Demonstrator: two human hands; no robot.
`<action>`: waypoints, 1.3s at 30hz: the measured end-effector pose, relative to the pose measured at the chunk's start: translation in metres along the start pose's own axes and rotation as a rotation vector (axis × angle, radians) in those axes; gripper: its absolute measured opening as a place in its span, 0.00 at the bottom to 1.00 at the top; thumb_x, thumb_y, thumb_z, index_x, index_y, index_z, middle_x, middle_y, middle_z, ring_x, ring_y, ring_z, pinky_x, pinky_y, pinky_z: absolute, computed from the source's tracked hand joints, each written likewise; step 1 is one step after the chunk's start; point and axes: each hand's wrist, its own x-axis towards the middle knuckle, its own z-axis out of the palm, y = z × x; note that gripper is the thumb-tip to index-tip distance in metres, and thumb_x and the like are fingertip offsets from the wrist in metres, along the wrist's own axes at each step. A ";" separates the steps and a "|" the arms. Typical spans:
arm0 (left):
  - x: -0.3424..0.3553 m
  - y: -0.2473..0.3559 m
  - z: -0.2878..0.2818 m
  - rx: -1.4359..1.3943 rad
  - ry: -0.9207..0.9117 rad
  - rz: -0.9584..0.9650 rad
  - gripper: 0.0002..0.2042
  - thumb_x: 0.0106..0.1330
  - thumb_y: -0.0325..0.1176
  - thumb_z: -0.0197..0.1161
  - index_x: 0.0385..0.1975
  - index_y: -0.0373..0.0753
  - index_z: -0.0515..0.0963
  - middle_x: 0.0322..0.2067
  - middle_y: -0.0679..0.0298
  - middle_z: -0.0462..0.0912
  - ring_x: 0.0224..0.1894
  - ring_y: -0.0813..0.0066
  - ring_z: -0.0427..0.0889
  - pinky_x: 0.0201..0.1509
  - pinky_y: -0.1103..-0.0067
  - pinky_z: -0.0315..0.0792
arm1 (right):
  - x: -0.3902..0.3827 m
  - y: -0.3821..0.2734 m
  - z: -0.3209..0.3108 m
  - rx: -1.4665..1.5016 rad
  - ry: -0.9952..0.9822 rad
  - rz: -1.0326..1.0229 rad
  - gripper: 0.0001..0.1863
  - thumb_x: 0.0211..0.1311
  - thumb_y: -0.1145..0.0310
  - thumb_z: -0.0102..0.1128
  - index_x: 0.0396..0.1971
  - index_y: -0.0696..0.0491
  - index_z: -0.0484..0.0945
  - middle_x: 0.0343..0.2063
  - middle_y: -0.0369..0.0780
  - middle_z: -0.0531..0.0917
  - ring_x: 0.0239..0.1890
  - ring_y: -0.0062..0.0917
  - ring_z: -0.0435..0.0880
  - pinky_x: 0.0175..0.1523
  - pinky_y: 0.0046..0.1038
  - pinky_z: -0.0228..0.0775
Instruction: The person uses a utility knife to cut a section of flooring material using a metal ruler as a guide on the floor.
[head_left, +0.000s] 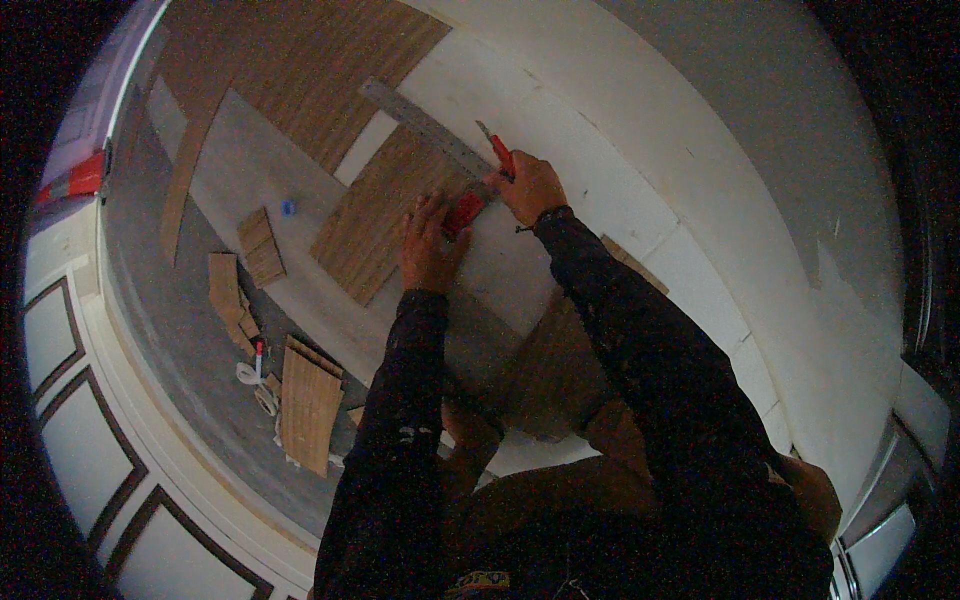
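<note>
A wood-look plank piece (372,222) lies in front of me on the pale floor. Across its far right edge runs the metal blade (418,120) of a try square with a red stock (464,213). My left hand (430,252) is closed at that red stock, its fingertips over the plank. My right hand (533,190) grips a red utility knife (501,153), blade out and pointing away up-left. The right hand is right beside the near end of the metal blade.
Laid wood-look flooring (290,70) covers the far left. Several cut offcuts (311,405) lie at left, near a white roll (250,374) and a blue spacer-like piece (289,208). A long strip (190,170) lies beyond them. A white wall (760,130) curves along the right.
</note>
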 end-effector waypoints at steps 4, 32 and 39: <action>0.003 0.009 -0.001 0.010 -0.053 -0.057 0.26 0.61 0.41 0.73 0.59 0.41 0.77 0.69 0.64 0.71 0.74 0.58 0.64 0.79 0.58 0.55 | -0.001 0.002 -0.002 0.005 -0.001 0.027 0.27 0.60 0.46 0.69 0.32 0.58 0.77 0.30 0.52 0.84 0.36 0.49 0.84 0.44 0.45 0.74; 0.005 0.028 -0.024 0.012 -0.060 -0.064 0.25 0.59 0.36 0.73 0.57 0.41 0.78 0.69 0.63 0.71 0.74 0.58 0.65 0.79 0.58 0.54 | -0.003 0.002 -0.001 0.042 -0.002 0.037 0.23 0.59 0.52 0.70 0.34 0.59 0.78 0.33 0.52 0.85 0.38 0.49 0.84 0.45 0.46 0.74; 0.004 0.026 -0.025 0.059 -0.088 -0.085 0.25 0.60 0.38 0.73 0.58 0.41 0.78 0.69 0.62 0.71 0.74 0.59 0.65 0.80 0.59 0.53 | -0.004 -0.001 0.001 0.051 0.026 0.007 0.21 0.59 0.53 0.70 0.34 0.59 0.78 0.30 0.52 0.84 0.36 0.49 0.84 0.43 0.45 0.74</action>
